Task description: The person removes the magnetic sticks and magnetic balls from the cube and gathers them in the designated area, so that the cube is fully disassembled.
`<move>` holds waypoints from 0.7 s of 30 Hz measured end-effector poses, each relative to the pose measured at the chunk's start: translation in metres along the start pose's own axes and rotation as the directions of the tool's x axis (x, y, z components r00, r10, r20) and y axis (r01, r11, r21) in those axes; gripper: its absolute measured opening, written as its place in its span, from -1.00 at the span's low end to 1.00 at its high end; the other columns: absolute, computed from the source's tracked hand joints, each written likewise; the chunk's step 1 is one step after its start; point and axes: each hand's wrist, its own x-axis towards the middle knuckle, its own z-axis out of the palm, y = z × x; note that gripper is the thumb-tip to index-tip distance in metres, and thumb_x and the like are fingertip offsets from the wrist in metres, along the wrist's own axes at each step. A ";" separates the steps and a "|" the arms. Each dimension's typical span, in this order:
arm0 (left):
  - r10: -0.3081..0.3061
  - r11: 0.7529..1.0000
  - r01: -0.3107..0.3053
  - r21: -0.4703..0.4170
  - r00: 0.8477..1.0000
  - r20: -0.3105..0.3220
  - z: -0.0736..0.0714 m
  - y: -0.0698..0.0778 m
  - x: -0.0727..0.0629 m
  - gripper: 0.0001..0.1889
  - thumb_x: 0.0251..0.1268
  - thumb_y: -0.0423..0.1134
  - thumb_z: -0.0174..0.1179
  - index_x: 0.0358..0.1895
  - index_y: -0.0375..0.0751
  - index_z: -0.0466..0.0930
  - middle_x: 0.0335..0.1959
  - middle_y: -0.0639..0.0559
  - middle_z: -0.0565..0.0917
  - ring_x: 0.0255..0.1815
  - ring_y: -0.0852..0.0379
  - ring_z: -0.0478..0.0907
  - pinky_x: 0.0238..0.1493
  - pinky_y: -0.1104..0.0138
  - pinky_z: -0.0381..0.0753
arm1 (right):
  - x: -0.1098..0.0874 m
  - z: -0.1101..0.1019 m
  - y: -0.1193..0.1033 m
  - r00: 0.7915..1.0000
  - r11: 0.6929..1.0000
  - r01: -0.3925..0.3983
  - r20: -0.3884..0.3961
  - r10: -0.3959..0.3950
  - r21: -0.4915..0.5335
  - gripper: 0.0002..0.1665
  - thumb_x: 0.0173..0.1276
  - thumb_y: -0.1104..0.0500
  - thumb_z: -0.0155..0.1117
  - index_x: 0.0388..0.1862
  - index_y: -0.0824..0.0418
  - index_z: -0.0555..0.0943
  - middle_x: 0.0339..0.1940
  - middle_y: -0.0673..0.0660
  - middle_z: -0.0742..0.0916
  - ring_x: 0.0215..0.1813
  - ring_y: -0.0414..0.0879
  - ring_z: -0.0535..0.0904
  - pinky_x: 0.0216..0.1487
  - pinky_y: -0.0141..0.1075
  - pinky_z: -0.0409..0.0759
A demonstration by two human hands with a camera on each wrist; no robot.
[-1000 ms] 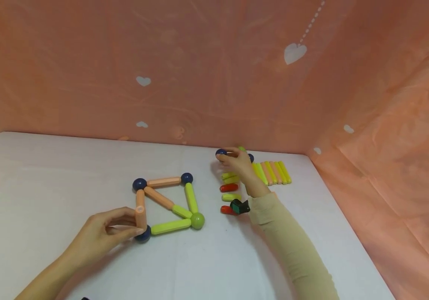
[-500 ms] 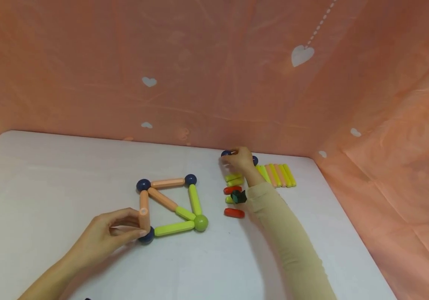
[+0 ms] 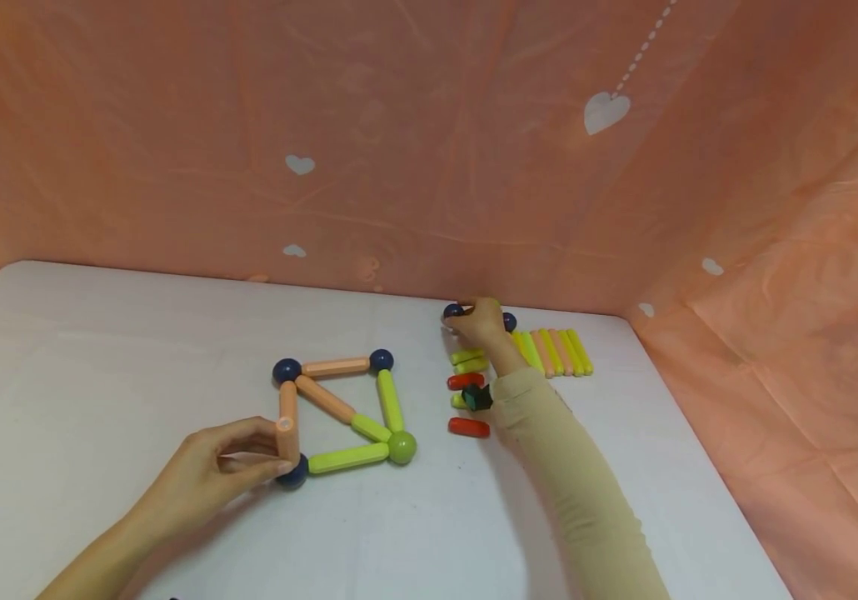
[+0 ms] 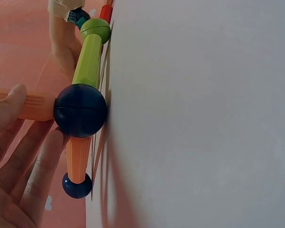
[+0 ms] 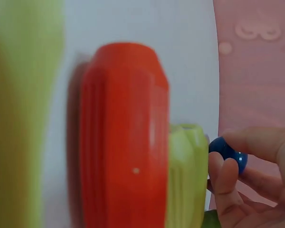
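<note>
In the head view my left hand (image 3: 207, 467) pinches an upright orange magnetic rod (image 3: 288, 442) between thumb and fingers. The rod's lower end meets a dark blue ball (image 4: 80, 110) at the near left corner of a flat frame of rods and balls. Other corners of that frame carry blue balls (image 3: 286, 371) and a green ball (image 3: 402, 447). At the back of the table, my right hand (image 3: 485, 323) has thumb and fingertips on another blue ball (image 5: 228, 154), partly covered by the fingers. A second loose blue ball (image 3: 510, 322) shows just past that hand.
Below the right hand lies a column of short red rods (image 3: 469, 427) and yellow-green rods (image 3: 471, 364). Farther right, several longer yellow and orange rods (image 3: 558, 352) lie side by side. A pink-orange cloth (image 3: 429, 167) with white hearts rises behind the white table (image 3: 137, 333).
The head view has shifted slightly. My right hand's fingers have drawn in closer around the blue ball. My left hand keeps its hold on the upright orange magnetic rod.
</note>
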 end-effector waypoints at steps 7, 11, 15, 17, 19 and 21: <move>-0.016 1.000 0.016 0.004 1.000 0.019 -0.001 0.001 0.002 -0.80 0.16 -0.25 0.35 -0.14 -0.08 0.63 -0.23 0.11 0.72 -0.19 0.36 0.65 -0.26 0.39 0.68 | -0.006 -0.003 0.000 1.000 0.997 -0.026 0.003 0.025 0.075 -0.28 0.28 0.19 0.34 0.40 0.15 0.34 0.25 0.27 0.51 -0.11 0.10 0.68 -0.12 -0.23 0.70; -0.012 1.000 0.012 -0.002 1.000 0.015 -0.001 0.000 0.002 -0.80 0.16 -0.25 0.35 -0.14 -0.08 0.64 -0.23 0.11 0.72 -0.20 0.34 0.65 -0.27 0.39 0.68 | -0.021 -0.006 -0.003 0.997 0.984 0.070 -0.030 -0.066 0.163 -0.32 0.31 0.23 0.29 0.40 0.19 0.34 0.28 0.27 0.52 -0.02 0.19 0.66 -0.06 -0.10 0.68; -0.005 1.000 0.005 0.005 1.000 0.004 -0.003 -0.002 0.001 -0.79 0.16 -0.25 0.35 -0.13 -0.08 0.64 -0.24 0.15 0.72 -0.18 0.33 0.65 -0.29 0.39 0.68 | -0.043 -0.002 -0.006 0.976 0.952 0.218 -0.045 -0.213 0.215 -0.46 0.33 0.21 0.26 0.29 0.27 0.45 0.13 0.31 0.62 0.00 0.24 0.63 0.04 0.00 0.62; 0.000 1.000 0.000 0.009 1.000 0.000 -0.004 -0.003 0.001 -0.79 0.16 -0.25 0.35 -0.12 -0.07 0.64 -0.24 0.16 0.72 -0.18 0.33 0.65 -0.30 0.39 0.68 | -0.056 0.002 -0.009 0.958 0.926 0.282 -0.021 -0.286 0.250 -0.53 0.35 0.21 0.23 0.23 0.28 0.49 0.07 0.30 0.65 -0.02 0.24 0.62 0.04 0.02 0.62; 0.007 1.000 -0.007 0.016 1.000 -0.003 -0.004 -0.004 0.001 -0.78 0.15 -0.26 0.35 -0.11 -0.07 0.64 -0.24 0.17 0.72 -0.18 0.33 0.65 -0.30 0.39 0.68 | -0.069 0.008 -0.012 0.938 0.901 0.328 0.016 -0.347 0.284 -0.57 0.37 0.21 0.22 0.19 0.26 0.52 0.04 0.26 0.66 -0.03 0.23 0.62 0.02 0.02 0.63; 0.014 1.000 -0.014 0.024 1.000 -0.002 -0.005 -0.005 0.002 -0.78 0.15 -0.26 0.36 -0.11 -0.06 0.64 -0.24 0.17 0.72 -0.19 0.32 0.65 -0.30 0.39 0.68 | -0.081 0.015 -0.016 0.911 0.874 0.376 0.049 -0.409 0.308 -0.59 0.36 0.21 0.22 0.18 0.26 0.53 0.03 0.24 0.67 -0.05 0.24 0.62 -0.03 0.03 0.64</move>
